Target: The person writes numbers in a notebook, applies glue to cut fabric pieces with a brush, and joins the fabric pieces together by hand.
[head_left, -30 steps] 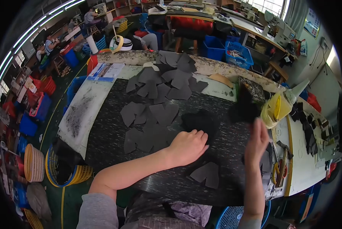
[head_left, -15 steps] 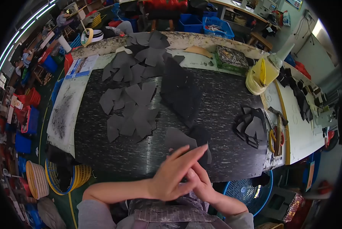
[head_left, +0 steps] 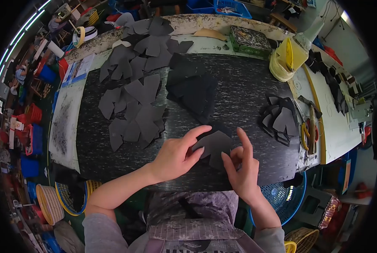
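A dark grey cut sheet piece (head_left: 215, 144) lies near the front of the black work mat, overlapping a blacker piece beneath it. At its left edge is my left hand (head_left: 176, 154), thumb touching the edge and index finger stretched toward the far corner, with a gap between them. My right hand (head_left: 244, 170) is on the other side, thumb by the right edge and index finger raised apart. Just beyond lies a stack of black fabric-like pieces (head_left: 195, 90). Grey pieces (head_left: 144, 120) are heaped to the left, and a smaller pile of cut pieces (head_left: 280, 120) sits to the right.
Scissors (head_left: 305, 135) and a hammer (head_left: 310, 107) lie along the mat's right side. A yellowish container (head_left: 283, 63) and a green-edged box (head_left: 251, 41) stand at the back. Baskets, including a blue one (head_left: 283, 202), are below the front edge. Other people sit far left.
My hands were together above the front edge; they have separated and moved forward to either side of the grey piece. The camera view has shifted, so the table appears higher.
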Demonstrator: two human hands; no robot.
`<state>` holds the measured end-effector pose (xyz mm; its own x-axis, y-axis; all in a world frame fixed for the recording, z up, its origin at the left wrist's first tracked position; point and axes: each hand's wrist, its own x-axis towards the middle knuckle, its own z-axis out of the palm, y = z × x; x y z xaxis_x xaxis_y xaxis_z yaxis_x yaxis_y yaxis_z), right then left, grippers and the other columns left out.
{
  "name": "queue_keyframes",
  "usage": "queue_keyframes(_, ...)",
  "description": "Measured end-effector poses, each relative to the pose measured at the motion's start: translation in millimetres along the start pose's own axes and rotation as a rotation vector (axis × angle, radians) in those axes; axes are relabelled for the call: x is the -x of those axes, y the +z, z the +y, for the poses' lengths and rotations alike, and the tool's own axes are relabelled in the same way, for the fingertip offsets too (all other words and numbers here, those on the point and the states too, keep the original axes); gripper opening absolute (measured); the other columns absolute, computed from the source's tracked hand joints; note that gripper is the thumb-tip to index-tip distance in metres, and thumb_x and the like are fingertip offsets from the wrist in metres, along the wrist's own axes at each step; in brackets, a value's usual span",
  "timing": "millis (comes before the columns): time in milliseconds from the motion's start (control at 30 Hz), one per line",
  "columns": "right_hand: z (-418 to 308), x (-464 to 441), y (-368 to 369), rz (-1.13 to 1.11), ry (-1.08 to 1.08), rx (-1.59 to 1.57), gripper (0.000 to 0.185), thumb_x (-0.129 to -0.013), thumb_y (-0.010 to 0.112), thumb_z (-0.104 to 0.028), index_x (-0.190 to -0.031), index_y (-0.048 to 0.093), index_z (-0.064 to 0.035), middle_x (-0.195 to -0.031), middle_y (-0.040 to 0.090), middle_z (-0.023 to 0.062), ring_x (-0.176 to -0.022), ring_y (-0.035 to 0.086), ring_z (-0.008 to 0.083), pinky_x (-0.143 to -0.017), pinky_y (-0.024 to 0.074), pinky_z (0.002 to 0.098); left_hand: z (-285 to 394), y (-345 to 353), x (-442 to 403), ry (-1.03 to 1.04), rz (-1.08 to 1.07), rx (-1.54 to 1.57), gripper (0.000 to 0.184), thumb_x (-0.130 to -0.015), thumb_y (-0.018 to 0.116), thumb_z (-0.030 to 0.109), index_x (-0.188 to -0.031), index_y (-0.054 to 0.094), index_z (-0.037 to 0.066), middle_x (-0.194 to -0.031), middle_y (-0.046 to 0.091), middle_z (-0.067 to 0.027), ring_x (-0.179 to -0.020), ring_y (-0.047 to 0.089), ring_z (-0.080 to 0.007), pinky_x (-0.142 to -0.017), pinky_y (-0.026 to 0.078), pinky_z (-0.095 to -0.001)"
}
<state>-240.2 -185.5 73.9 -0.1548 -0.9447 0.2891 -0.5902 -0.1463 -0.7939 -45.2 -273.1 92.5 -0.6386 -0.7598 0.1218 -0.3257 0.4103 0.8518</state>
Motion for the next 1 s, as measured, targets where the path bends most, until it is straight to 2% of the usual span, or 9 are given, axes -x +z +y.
queue_keyframes(300,11.4,-8.0,7.6,-0.098,-0.081,0.180,0.038,-0.083,0.072,-0.005,-0.117,0.057,-0.0063,-0.066,0.055,0.0035,-0.052,0.058,0.0150,-0.048,0.0449,0.0269,-26.2,16.8,0.4,0.292,0.089,-0.309,0.033,-0.083,0.069,0.011,-0.116,0.061,0.007,-0.072,0.064,-0.0059,-0.064,0.065,-0.0220,-0.060,0.050,-0.0369)
queue_keyframes(433,10.3,-28.1,-21.3,-0.104,-0.171,0.356,0.040,-0.076,0.080,-0.016,-0.109,0.060,-0.0051,-0.078,0.058,0.0061,-0.062,0.061,0.0199,-0.053,0.0485,0.0315,-5.5,-19.6,0.0,0.271,0.051,-0.742,0.033,-0.077,0.076,0.020,-0.103,0.062,0.005,-0.093,0.060,-0.0083,-0.093,0.061,-0.0242,-0.078,0.048,-0.0350)
queue_keyframes(567,13.7,-49.1,-22.9,-0.036,-0.304,0.442,0.046,-0.070,0.084,-0.023,-0.101,0.058,-0.0006,-0.099,0.058,0.0140,-0.087,0.062,0.0301,-0.073,0.0513,0.0383,-17.3,0.6,15.0,0.360,-0.080,-0.442,0.040,-0.072,0.081,0.020,-0.101,0.060,0.003,-0.114,0.054,-0.0158,-0.110,0.056,-0.0333,-0.091,0.050,-0.0401)
queue_keyframes(700,0.4,-19.2,-18.5,-0.311,0.010,-0.276,0.065,-0.073,0.083,-0.013,-0.126,0.047,-0.0026,-0.126,0.054,0.0173,-0.109,0.061,0.0307,-0.090,0.0503,0.0364,-8.5,-9.7,19.0,0.228,-0.134,-0.002,0.037,-0.071,0.080,0.008,-0.102,0.061,0.005,-0.127,0.051,-0.0166,-0.114,0.056,-0.0308,-0.094,0.049,-0.0387)
queue_keyframes(767,18.8,-33.9,-71.4,-0.006,-0.071,-0.153,0.089,-0.071,0.085,-0.009,-0.146,0.036,-0.0094,-0.141,0.048,0.0153,-0.124,0.054,0.0283,-0.102,0.0459,0.0377,-3.1,-16.8,12.4,0.255,-0.029,-0.045,0.035,-0.072,0.078,0.007,-0.103,0.061,0.005,-0.130,0.050,-0.0163,-0.114,0.056,-0.0311,-0.095,0.049,-0.0394)
queue_keyframes(800,23.9,-50.1,-102.6,0.031,0.102,-0.274,0.088,-0.071,0.084,-0.008,-0.145,0.038,-0.0096,-0.144,0.044,0.0149,-0.130,0.047,0.0290,-0.105,0.0431,0.0409,-1.7,-21.9,14.6,0.256,0.074,-0.088,0.034,-0.073,0.077,0.005,-0.103,0.060,0.005,-0.132,0.049,-0.0160,-0.115,0.056,-0.0314,-0.096,0.048,-0.0401)
queue_keyframes(867,60.4,-82.5,-150.5,-0.010,0.248,0.184,0.082,-0.070,0.084,-0.009,-0.142,0.043,-0.0089,-0.146,0.040,0.0148,-0.131,0.045,0.0304,-0.105,0.0420,0.0416,-12.0,-29.8,2.3,0.250,0.031,-0.318,0.034,-0.078,0.074,0.008,-0.109,0.059,0.005,-0.138,0.044,-0.0166,-0.122,0.050,-0.0352,-0.102,0.043,-0.0431)
queue_keyframes(933,59.5,-93.0,-150.5,0.138,-0.153,1.011,0.074,-0.071,0.082,-0.008,-0.137,0.048,-0.0100,-0.138,0.047,0.0152,-0.123,0.051,0.0316,-0.100,0.0452,0.0412,-15.6,-30.3,-15.9,0.264,0.028,-0.452,0.039,-0.082,0.071,0.012,-0.117,0.056,0.004,-0.137,0.042,-0.0187,-0.127,0.043,-0.0379,-0.107,0.038,-0.0445)
queue_keyframes(1000,30.4,-110.0,-111.2,0.100,-0.248,0.611,0.049,-0.074,0.078,-0.008,-0.120,0.061,-0.0083,-0.120,0.059,0.0137,-0.116,0.055,0.0308,-0.097,0.0458,0.0400,-27.5,-28.3,-36.7,0.237,0.072,-0.471,0.043,-0.081,0.072,0.013,-0.120,0.054,0.003,-0.137,0.040,-0.0187,-0.129,0.041,-0.0378,-0.107,0.038,-0.0441)
